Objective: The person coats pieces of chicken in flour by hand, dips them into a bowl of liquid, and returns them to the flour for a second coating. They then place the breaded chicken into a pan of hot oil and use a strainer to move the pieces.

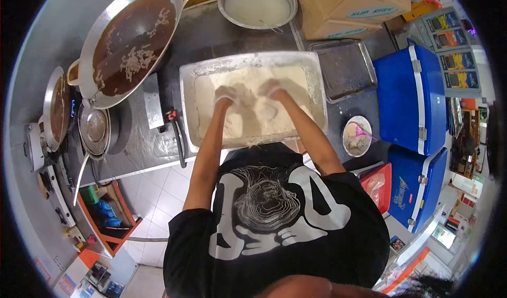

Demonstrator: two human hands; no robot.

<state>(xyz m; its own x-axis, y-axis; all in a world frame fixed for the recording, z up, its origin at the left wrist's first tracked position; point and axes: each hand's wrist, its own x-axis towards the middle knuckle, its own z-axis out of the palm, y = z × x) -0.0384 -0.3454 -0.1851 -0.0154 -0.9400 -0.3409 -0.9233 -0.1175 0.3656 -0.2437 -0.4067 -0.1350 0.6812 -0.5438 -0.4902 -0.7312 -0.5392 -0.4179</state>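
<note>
The black printed shirt (269, 192) lies nearest, with both forearms extended over a rectangular metal tray (253, 59). The tray holds a broad bed of pale, flour-like powder (297, 79), heaped unevenly between and below the hands. The left hand (227, 94) and the right hand (272, 88) are set apart within the tray, whitened and blurred; whether their fingers are spread, curled or closed on anything cannot be told. The step in hand is judged to be the working of the powder by hand; loose material is best turned inward, away from the rim, so that none is spilled. To the right, a small bowl (357, 154) contains pale material and a pink utensil (361, 130), near a blue cooler (402, 92). To the left, a sieve (95, 124) is seen beside a wide pan (87, 55) filled with dark brown liquid (113, 60), on which pale fragments (138, 61) are scattered. Beyond the tray, a round metal basin (223, 14) of cloudy whitish liquid (256, 5) is placed near cardboard boxes (332, 7).
</note>
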